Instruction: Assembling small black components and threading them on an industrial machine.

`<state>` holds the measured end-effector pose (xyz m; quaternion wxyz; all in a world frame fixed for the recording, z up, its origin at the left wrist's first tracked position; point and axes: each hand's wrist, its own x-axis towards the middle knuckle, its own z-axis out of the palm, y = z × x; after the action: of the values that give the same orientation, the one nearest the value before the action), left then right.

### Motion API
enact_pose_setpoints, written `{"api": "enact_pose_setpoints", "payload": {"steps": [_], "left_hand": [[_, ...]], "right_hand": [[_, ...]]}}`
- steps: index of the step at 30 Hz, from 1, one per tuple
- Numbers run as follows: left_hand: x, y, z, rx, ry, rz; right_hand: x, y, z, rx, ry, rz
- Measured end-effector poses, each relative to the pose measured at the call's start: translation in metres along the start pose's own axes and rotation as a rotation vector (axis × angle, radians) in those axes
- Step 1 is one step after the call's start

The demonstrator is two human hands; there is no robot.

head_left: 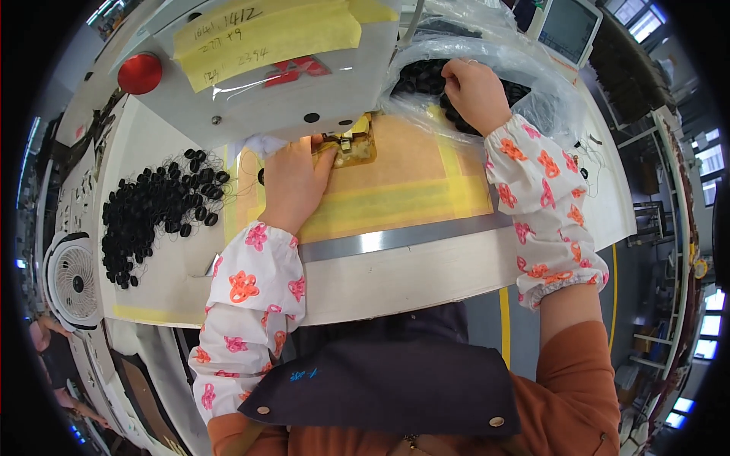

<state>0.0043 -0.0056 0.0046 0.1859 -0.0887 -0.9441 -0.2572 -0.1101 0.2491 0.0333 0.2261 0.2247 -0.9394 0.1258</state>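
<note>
My left hand (293,182) is at the sewing machine's presser foot (346,143), its thumb reaching toward the metal plate. Its fingers are bent and partly hidden under the machine head (266,110); what they hold does not show. My right hand (477,95) is over a clear plastic bag (555,99) of small black rounded pieces (420,80). Its fingers curl together among the pieces, and I cannot make out what is between them. A pile of similar black pieces (156,209), joined by loose threads, lies left of my left hand.
Yellow tape (388,204) and a metal strip (403,236) run along the table's front. A red button (140,73) sits on the machine head. A white fan (74,277) stands at the left, a screen (569,29) at the back right. Loose threads (597,163) lie near the right edge.
</note>
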Motion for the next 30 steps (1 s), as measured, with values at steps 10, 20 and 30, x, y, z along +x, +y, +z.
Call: {"api": "enact_pose_setpoints", "payload": {"steps": [10, 20, 30], "left_hand": [[0.004, -0.001, 0.008, -0.034, 0.043, 0.032], [0.006, -0.005, -0.008, -0.124, -0.109, -0.060], [-0.003, 0.008, -0.008, -0.531, -0.179, -0.086]], "right_hand": [[-0.044, -0.092, 0.011, 0.824, -0.228, 0.046], [-0.044, -0.087, 0.007, 0.671, -0.165, -0.189], [-0.048, -0.086, 0.011, 0.354, -0.189, -0.197]]}}
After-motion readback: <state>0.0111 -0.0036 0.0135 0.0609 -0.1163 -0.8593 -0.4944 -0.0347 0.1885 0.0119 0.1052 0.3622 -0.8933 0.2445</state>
